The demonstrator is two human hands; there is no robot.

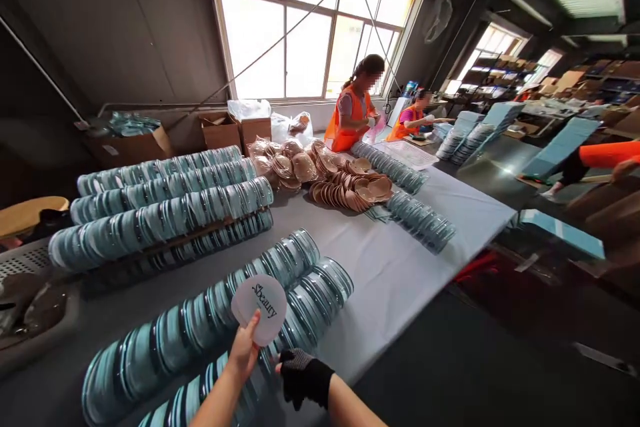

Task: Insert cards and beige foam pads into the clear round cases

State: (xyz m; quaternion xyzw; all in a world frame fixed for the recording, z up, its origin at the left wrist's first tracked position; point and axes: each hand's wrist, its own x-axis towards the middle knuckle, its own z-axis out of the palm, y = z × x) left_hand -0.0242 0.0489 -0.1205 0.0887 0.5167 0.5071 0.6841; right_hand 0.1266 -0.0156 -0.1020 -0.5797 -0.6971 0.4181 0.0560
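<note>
My left hand (244,350) is bare and pinches the lower edge of a pale pink rounded flat pad (259,310). Dark lettering ending in "beauty" shows on its face. My right hand (304,377), in a black fingerless glove, is just to the right and lower; its fingers look loosely apart with nothing visible in them, though some are hidden underneath. Behind both hands lie two long rows of teal-and-clear wrapped packs, a left row (200,320) and a right row (320,293), on a white-covered table (370,307).
More stacked rows of packs (165,213) lie at the left. Brown-pink pads (350,190) are heaped mid-table, with further rows (420,220) beyond. A co-worker in an orange vest (345,120) stands by the window. Cardboard boxes (220,130) line the wall; a plastic basket (30,260) sits far left.
</note>
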